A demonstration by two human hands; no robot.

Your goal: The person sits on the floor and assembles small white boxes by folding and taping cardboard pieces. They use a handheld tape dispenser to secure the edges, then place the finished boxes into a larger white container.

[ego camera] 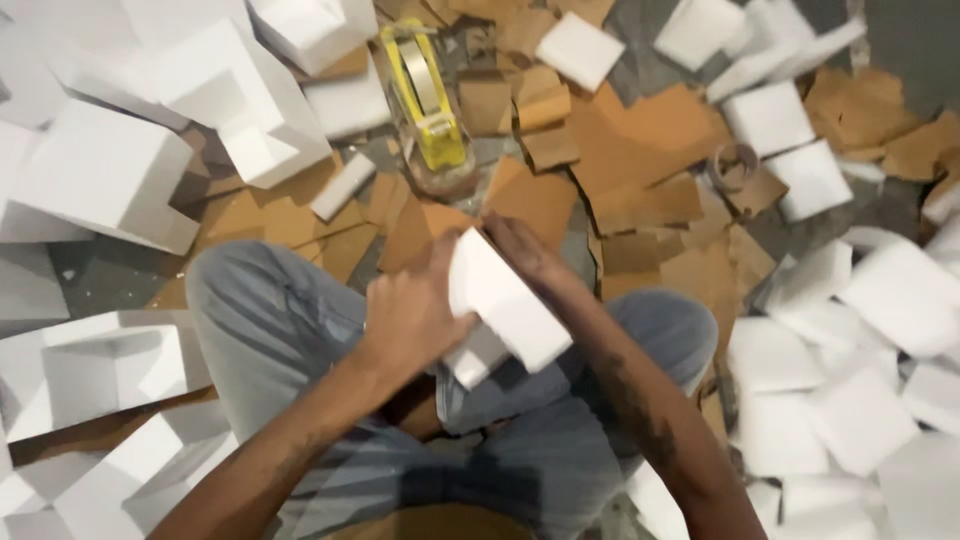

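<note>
The left hand (412,312) is closed around the near end of a white rectangular foam block (505,300), fingers wrapped over its left face. The right hand (522,250) grips the far end of the same block, its fingers curled over the top edge and mostly hidden behind the foam. The block tilts between both hands, just above the person's lap, over the knees of the grey-blue jeans (290,330). Beyond the hands, on the floor, a yellow tape dispenser (428,105) stands among brown scraps of torn cardboard (640,140). An empty brown cardboard tape core (735,165) lies to the right of it. Large white moulded foam pieces (110,175) are piled at the left, and smaller flat white foam slabs (850,330) are scattered at the right.
</note>
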